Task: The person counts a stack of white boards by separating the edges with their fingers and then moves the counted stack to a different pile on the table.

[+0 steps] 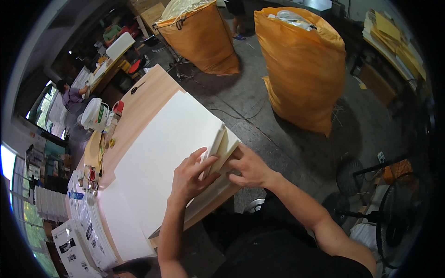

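Observation:
A white folded board piece (214,147) stands on edge at the right end of the table, its narrow flaps partly spread. My left hand (189,175) grips its near left side, with the fingers curled against the upright panel and the thumb toward the middle. On the other side my right hand (250,167) pinches the right flap, and its fingertips are partly hidden behind the edge. Beneath both hands lies a large white sheet (162,134), spread over much of the wooden table (147,94).
Two large orange sacks (303,69) (199,39) stand on the floor beyond the table. Scissors (137,88), a white bucket (95,113) and tape rolls (92,174) lie along the far left side. Black fans (394,213) stand at right. Two people sit working at the back left.

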`<state>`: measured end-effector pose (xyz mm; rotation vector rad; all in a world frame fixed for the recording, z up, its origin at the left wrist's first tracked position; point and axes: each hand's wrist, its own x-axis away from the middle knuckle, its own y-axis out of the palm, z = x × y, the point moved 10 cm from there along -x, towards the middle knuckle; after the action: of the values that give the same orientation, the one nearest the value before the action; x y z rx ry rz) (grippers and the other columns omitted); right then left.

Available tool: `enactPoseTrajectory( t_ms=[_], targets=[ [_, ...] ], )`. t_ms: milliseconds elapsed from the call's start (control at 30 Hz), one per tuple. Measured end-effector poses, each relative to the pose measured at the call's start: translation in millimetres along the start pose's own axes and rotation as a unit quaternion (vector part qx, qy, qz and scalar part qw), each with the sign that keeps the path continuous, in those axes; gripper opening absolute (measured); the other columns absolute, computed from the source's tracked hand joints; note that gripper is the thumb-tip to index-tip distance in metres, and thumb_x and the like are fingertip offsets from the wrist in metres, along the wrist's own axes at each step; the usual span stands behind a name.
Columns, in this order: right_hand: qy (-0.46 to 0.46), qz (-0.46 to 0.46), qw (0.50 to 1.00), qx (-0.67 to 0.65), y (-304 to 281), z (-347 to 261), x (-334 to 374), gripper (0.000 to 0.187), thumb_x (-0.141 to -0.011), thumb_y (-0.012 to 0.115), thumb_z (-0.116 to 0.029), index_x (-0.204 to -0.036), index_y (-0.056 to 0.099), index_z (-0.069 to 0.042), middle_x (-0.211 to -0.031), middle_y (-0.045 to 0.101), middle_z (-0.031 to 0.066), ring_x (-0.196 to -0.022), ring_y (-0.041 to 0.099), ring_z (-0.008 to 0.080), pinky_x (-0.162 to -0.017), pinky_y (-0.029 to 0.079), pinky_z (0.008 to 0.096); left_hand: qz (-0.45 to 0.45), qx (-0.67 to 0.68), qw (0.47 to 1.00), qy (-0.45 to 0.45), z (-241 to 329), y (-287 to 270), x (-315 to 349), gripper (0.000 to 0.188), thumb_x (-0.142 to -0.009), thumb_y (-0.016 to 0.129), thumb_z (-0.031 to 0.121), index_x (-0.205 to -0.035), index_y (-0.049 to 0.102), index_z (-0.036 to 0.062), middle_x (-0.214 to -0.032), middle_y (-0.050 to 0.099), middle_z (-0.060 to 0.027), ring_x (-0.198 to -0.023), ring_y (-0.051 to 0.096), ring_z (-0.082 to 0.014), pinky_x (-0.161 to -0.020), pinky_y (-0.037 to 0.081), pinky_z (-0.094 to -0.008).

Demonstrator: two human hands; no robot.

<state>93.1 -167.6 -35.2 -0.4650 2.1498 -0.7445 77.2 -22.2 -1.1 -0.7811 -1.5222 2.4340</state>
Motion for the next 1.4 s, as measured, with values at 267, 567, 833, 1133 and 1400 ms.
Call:
enactPoseTrajectory(
  t_ms=[267, 567, 833, 1133, 1400],
  targets=[
    [0.033, -0.061, 0.997, -0.043, 26.1, 15.5, 7.0, 0.035, -0.085, 0.066, -0.026, -0.11, 0.074, -0.005, -0.123, 0.067, 0.0208, -0.133, 0.053, 0.0368, -0.124, 0.028, 0.0528, -0.013, -0.183, 0.983, 0.029, 17.4, 25.1, 0.1, 0.084, -0.08, 0.085, 0.027, -0.154, 0.049, 0.0124, -0.145, 0.059, -0.0186, -0.092, 0.071, -0.0303, -0.077, 0.059, -0.0395],
    [0.271, -0.004, 0.962, 0.011, -21.5, 76.8, 26.2, 0.033, -0.096, 0.068, -0.034, -0.085, 0.066, -0.002, -0.095, 0.07, 0.0157, -0.091, 0.068, 0.0356, -0.079, 0.055, 0.0467, 0.065, -0.174, 0.983, 0.005, 4.4, 19.0, 0.8, 0.068, -0.086, 0.081, 0.031, -0.142, 0.055, 0.0007, -0.118, 0.069, -0.0159, -0.097, 0.07, -0.0322, -0.08, 0.058, -0.0406],
    [0.216, 0.063, 0.97, -0.087, -12.8, 57.5, -18.1, 0.038, -0.1, 0.066, -0.036, -0.086, 0.059, -0.001, -0.079, 0.065, 0.0209, -0.072, 0.065, 0.0421, -0.067, 0.053, 0.0491, -0.002, -0.101, 0.995, -0.001, 4.3, 9.2, -12.5, 0.059, -0.094, 0.068, 0.01, -0.148, 0.056, 0.0288, -0.137, 0.063, -0.0167, -0.099, 0.073, -0.031, -0.077, 0.061, -0.0403],
    [0.332, 0.04, 0.853, -0.401, 17.9, 83.6, -12.1, 0.033, -0.106, 0.061, -0.029, -0.079, 0.055, -0.011, -0.07, 0.059, -0.0004, -0.063, 0.06, 0.0089, -0.058, 0.048, 0.0262, -0.028, -0.058, 0.997, -0.036, -10.8, 9.7, -8.1, 0.035, -0.094, 0.074, 0.026, -0.128, 0.07, 0.0328, -0.148, 0.055, -0.0174, -0.1, 0.075, -0.0316, -0.075, 0.063, -0.0397],
    [0.353, 0.042, 0.747, -0.562, 27.7, 78.6, -11.6, 0.032, -0.105, 0.062, -0.028, -0.079, 0.056, -0.01, -0.068, 0.059, 0.0007, -0.061, 0.06, 0.0105, -0.058, 0.047, 0.0265, -0.022, -0.06, 0.998, -0.018, 0.7, 3.3, -6.9, 0.06, -0.078, 0.088, 0.05, -0.132, 0.07, 0.0345, -0.145, 0.056, -0.0143, -0.102, 0.073, -0.0305, -0.08, 0.062, -0.0409]
  ],
)
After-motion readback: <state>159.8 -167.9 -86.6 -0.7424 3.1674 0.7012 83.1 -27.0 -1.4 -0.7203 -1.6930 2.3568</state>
